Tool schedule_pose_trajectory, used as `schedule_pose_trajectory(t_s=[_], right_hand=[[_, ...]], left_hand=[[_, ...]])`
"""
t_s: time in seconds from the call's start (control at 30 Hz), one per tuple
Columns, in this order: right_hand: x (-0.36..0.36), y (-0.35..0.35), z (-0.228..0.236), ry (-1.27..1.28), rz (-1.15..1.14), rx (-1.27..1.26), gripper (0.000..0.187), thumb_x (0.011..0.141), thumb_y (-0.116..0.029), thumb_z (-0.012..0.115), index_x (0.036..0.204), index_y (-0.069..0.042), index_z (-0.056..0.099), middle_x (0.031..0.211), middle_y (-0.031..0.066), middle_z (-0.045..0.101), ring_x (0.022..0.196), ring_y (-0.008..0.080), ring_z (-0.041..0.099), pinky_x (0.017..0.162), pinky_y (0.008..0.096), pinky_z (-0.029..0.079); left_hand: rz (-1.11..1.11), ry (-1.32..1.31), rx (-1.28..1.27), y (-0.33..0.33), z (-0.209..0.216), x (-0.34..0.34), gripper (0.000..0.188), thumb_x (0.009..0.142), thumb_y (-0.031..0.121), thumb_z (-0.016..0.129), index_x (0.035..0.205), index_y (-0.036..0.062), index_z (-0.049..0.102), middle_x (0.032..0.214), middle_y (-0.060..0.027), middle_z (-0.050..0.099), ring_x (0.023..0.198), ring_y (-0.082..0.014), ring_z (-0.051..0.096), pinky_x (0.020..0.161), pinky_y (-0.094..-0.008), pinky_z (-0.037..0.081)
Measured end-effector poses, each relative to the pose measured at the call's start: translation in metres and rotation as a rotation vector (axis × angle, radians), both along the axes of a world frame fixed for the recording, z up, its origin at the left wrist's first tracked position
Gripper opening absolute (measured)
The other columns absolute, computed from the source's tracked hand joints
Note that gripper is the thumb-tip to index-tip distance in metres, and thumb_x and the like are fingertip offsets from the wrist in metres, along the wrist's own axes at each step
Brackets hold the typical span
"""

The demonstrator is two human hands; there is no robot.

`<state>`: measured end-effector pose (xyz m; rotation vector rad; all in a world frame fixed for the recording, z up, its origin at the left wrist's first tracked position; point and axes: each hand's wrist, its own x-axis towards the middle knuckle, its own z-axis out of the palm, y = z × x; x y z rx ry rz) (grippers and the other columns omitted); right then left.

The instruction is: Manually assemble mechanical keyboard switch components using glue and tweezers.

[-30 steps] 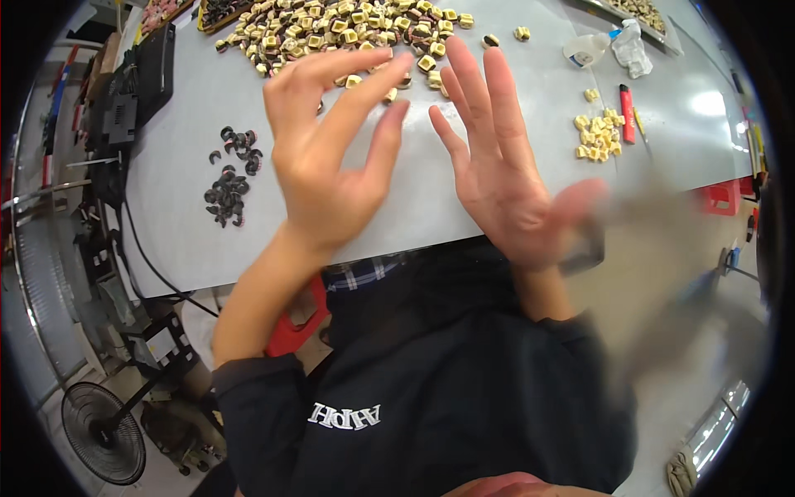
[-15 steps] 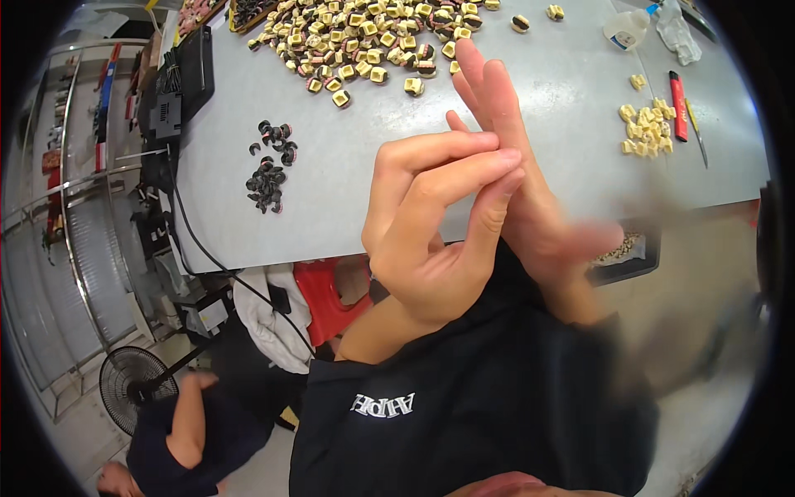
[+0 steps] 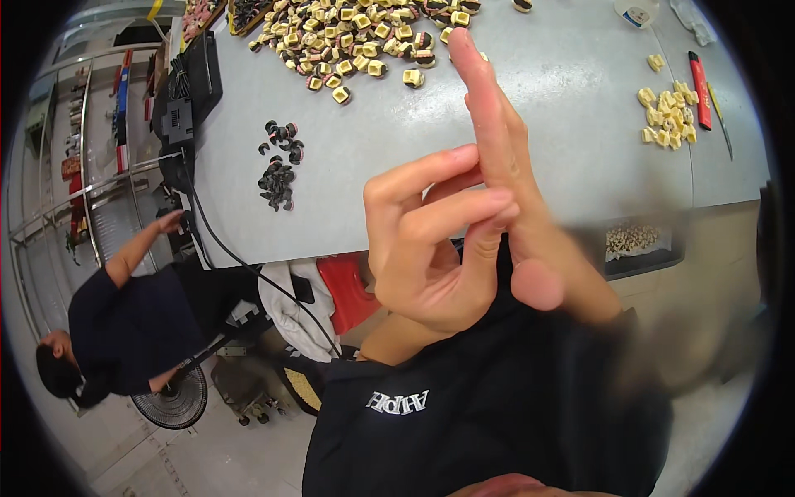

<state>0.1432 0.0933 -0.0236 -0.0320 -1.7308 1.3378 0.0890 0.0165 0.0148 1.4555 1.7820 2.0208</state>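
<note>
My left hand (image 3: 435, 248) is raised in front of my chest, its thumb and fingertips drawn together in a pinch. Those fingertips rest against the palm side of my right hand (image 3: 512, 166). Anything small between them is hidden. My right hand is held upright and edge-on, fingers stretched out and thumb apart. Beyond the hands, a heap of small yellow-and-dark pieces (image 3: 364, 41) covers the far part of the grey table (image 3: 563, 108). A cluster of small black curved pieces (image 3: 277, 184) lies to the left, and pale yellow pieces (image 3: 669, 116) lie to the right.
At the right lie a red pen-like stick (image 3: 700, 91) and a thin yellow tool (image 3: 719, 120). A bottle (image 3: 636, 12) stands far right. A black cable (image 3: 248, 277) hangs at the left edge. Another person (image 3: 141, 319) is at lower left, near a fan (image 3: 174, 402). A dark tray (image 3: 642, 263) sits below the table.
My right hand has turned more edge-on, and its thumb has come down and inward. My left fingertips stay against it. The other person has moved up with an arm stretched out. The view has shifted slightly.
</note>
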Motion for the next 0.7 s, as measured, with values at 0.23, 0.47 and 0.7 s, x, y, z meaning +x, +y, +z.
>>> schedule_pose_trajectory(t_s=[0.23,0.47,0.7], right_hand=[[0.000,-0.001,0.003,-0.022,-0.018,0.071,0.105,0.081,-0.076,0.024,0.141,0.010,0.015,0.148,0.0284,0.012,0.136,0.0386,0.017,0.109,0.0441,0.011],[0.002,-0.006,0.006,-0.098,-0.078,0.152,0.111,0.078,-0.076,0.033,0.140,0.013,0.011,0.148,0.0296,0.011,0.135,0.0408,0.017,0.109,0.0449,0.011],[0.002,-0.007,0.007,-0.104,-0.061,0.134,0.113,0.077,-0.076,0.037,0.140,0.014,0.010,0.148,0.0300,0.011,0.135,0.0422,0.017,0.109,0.0451,0.011]], left_hand=[[0.036,0.073,0.005,-0.005,-0.006,-0.010,0.019,0.077,-0.003,0.069,0.094,-0.0005,0.063,0.099,-0.0155,0.057,0.087,-0.0217,0.060,0.072,-0.0264,0.051],[0.057,0.072,-0.031,-0.003,-0.005,-0.011,0.016,0.079,-0.004,0.067,0.093,-0.0004,0.061,0.098,-0.0153,0.057,0.084,-0.0204,0.058,0.068,-0.0255,0.050],[0.066,0.064,-0.005,-0.003,-0.014,-0.010,0.013,0.080,-0.003,0.065,0.093,0.0000,0.061,0.097,-0.0153,0.057,0.084,-0.0203,0.058,0.068,-0.0253,0.050]])
